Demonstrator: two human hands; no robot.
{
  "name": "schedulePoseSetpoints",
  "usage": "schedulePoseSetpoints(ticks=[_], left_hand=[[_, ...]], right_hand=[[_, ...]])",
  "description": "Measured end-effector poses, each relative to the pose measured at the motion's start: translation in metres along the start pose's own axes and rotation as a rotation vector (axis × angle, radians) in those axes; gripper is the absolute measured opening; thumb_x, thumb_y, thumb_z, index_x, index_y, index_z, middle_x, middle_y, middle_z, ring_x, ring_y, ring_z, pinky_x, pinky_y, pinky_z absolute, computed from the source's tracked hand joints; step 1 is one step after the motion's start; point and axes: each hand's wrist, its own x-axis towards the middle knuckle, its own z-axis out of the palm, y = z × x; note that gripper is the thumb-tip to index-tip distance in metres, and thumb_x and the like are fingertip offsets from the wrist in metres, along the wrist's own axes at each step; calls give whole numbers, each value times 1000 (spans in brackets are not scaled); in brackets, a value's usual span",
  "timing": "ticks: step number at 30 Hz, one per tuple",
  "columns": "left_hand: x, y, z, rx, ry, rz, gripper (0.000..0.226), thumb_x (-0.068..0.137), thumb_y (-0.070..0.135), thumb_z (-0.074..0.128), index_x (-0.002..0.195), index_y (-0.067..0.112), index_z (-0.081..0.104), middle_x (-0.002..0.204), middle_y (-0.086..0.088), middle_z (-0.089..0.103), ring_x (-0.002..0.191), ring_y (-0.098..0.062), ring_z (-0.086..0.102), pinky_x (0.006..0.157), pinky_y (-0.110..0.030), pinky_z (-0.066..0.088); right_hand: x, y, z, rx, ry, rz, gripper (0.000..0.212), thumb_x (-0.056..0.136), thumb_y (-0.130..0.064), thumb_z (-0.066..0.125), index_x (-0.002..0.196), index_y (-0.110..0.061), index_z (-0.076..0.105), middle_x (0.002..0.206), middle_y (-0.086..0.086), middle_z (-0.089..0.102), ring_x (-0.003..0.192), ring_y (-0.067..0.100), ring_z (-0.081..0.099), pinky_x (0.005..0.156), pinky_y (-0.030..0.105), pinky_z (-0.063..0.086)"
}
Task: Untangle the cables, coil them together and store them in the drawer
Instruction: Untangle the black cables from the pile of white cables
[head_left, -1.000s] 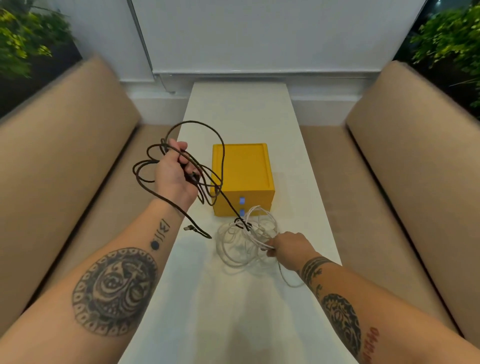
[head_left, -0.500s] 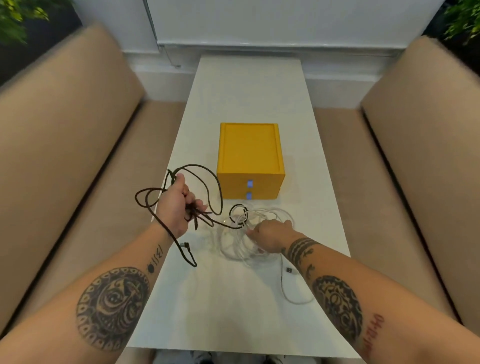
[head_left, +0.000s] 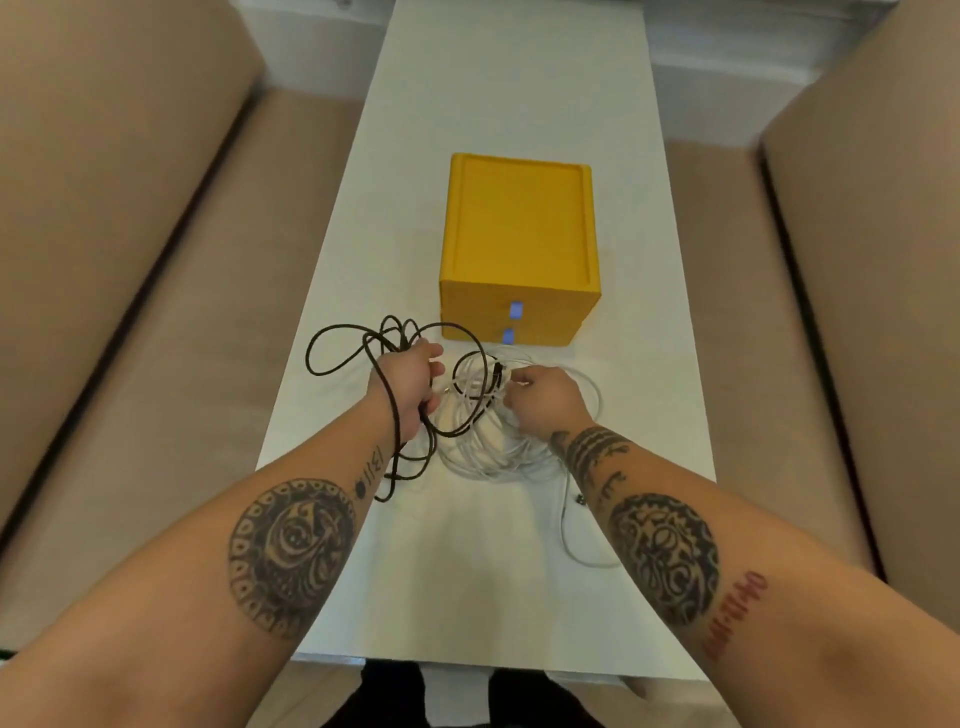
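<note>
Left hand (head_left: 410, 384) is closed in a fist round a bunch of black cable (head_left: 389, 397). Loose loops stand up and out to its left, one strand crosses the wrist, and more hangs down to the white table (head_left: 467, 571). Right hand (head_left: 545, 397) is knuckles up with its fingers curled into the white cable (head_left: 498, 457), and it looks to be pinching a strand there. The exact strand is too small to make out. The white cable lies in a slack heap on the table, just in front of the yellow drawer box (head_left: 519, 228), with one end trailing toward the near edge. A black loop and its plug run from the left hand across the top of the white heap, so the two cables are still crossed. Both drawers, marked by blue tabs, are closed. Judgement: early stage, still separating. The black cable is gathered but not neatly wound. The white cable is uncoiled, nothing is bundled together, and no drawer has been opened. Tan benches (head_left: 130, 260) flank the table.
</note>
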Motion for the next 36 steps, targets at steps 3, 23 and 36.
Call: schedulePoseSetpoints(ticks=[3, 23, 36], left_hand=[[18, -2, 10, 82, -14, -39, 19, 103, 22, 51, 114, 21, 66, 110, -4, 63, 47, -13, 30, 46, -21, 35], [49, -28, 15, 336, -63, 140, 21, 98, 32, 56, 94, 16, 70, 73, -5, 70, 59, -12, 67, 53, -23, 52], [29, -26, 10, 230, -71, 138, 28, 104, 28, 52, 84, 21, 69, 42, 12, 52, 28, -5, 32, 33, -14, 24]], right_hand=[[16, 7, 7, -81, -50, 10, 34, 91, -21, 57, 121, -17, 70, 125, 4, 69, 103, 28, 67, 87, 36, 55], [30, 9, 29, 332, 20, 164, 15, 81, -21, 63, 72, -16, 74, 78, 5, 73, 75, 28, 63, 76, 48, 56], [10, -9, 0, 520, -206, 302, 22, 97, -16, 49, 80, -18, 64, 68, -3, 55, 51, 11, 40, 44, 23, 30]])
